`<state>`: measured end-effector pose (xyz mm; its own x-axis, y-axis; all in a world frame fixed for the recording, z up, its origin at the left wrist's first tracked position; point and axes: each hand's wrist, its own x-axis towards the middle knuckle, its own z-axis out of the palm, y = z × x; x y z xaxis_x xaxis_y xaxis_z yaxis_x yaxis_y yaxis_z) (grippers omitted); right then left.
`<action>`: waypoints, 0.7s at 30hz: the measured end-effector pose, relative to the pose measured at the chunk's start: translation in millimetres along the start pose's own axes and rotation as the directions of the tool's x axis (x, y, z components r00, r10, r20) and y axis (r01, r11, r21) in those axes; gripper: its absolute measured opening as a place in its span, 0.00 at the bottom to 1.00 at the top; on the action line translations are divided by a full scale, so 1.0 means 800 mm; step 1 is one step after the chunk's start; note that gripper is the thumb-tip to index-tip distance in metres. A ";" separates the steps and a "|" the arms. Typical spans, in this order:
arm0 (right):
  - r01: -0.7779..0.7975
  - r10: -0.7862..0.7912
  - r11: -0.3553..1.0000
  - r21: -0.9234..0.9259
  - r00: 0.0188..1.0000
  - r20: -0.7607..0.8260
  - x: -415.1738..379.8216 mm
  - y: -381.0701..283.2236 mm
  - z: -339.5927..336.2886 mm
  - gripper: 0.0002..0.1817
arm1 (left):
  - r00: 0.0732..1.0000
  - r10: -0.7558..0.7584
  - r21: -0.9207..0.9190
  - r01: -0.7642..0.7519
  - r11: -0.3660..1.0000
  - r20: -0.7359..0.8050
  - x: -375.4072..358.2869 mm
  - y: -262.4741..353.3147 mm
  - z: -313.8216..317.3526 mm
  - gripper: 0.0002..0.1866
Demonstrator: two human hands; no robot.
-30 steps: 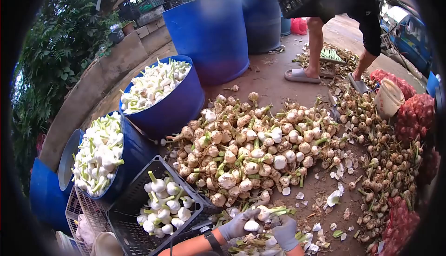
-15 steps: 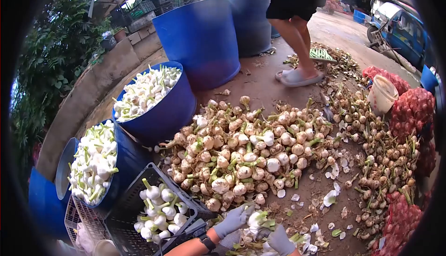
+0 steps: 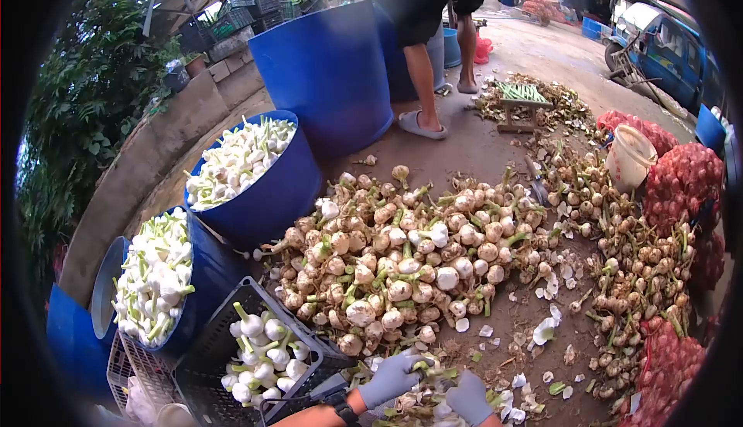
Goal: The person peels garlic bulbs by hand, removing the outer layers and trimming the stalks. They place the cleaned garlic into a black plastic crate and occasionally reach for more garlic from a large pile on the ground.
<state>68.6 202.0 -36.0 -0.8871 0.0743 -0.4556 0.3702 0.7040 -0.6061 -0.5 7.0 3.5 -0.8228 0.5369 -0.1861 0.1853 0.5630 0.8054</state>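
Observation:
My left hand (image 3: 393, 378), in a grey glove with a dark watch at the wrist, is closed round a garlic bulb; a bit of green stem (image 3: 420, 366) shows at its fingertips and the bulb is mostly hidden. Close to it on the right, my gloved right hand (image 3: 468, 398) has curled fingers, and what they hold is hidden. Below and between the hands lie loose garlic skins and stem scraps (image 3: 422, 405). Beside my left forearm stands a black crate (image 3: 203, 349) with clean white garlic bulbs (image 3: 267, 357). A large heap of unpeeled garlic (image 3: 402, 272) lies in front.
Blue tubs (image 3: 271, 175) of white garlic stand on the left, with a tall blue barrel (image 3: 321, 78) behind. A person in slippers (image 3: 423, 125) is beyond the heap, near a small stool (image 3: 522, 102). Red net sacks (image 3: 679, 187) and a white bucket (image 3: 628, 156) line the right.
The white bulb seen at my left hand is now mostly out of sight, and that hand has turned over it. The person has stepped left and away, uncovering the stool.

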 end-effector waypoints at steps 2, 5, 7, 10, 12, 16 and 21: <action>0.040 -0.043 0.999 -0.026 0.993 -0.110 0.002 0.003 -0.016 0.17 | 0.997 0.073 -0.171 -0.071 0.983 0.003 0.001 0.003 0.000 0.13; 0.042 -0.062 0.996 -0.082 0.962 -0.268 0.022 0.034 -0.012 0.14 | 0.981 0.124 -0.301 -0.074 0.951 0.152 -0.001 0.000 -0.006 0.14; -0.004 0.027 0.995 0.097 0.971 -0.236 0.021 0.059 -0.029 0.10 | 0.986 0.157 -0.390 -0.121 0.913 0.062 -0.017 0.004 0.002 0.14; 0.230 -0.248 0.967 0.108 0.949 0.197 -0.017 0.040 -0.026 0.22 | 0.970 -0.177 -0.676 0.242 0.696 0.165 0.006 0.004 -0.008 0.15; 0.165 -0.180 0.984 0.071 0.926 0.332 -0.029 0.003 -0.045 0.32 | 0.973 -0.229 -0.766 0.137 0.628 -0.014 0.015 -0.007 0.000 0.16; 0.067 -0.005 0.734 0.676 0.996 -0.094 0.004 -0.017 -0.014 0.24 | 0.935 -0.336 -0.737 0.144 0.660 -0.118 0.018 -0.009 0.027 0.12; 0.189 -0.053 0.929 0.318 0.919 -0.391 0.045 0.007 -0.008 0.09 | 0.979 -0.198 -0.649 0.117 0.752 -0.053 0.001 -0.016 0.025 0.11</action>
<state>36.9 212.7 -51.6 -0.9424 0.3073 -0.1318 0.2643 0.4432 -0.8566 7.4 12.9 -18.5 -0.8704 0.3808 -0.3120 -0.3057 0.0787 0.9489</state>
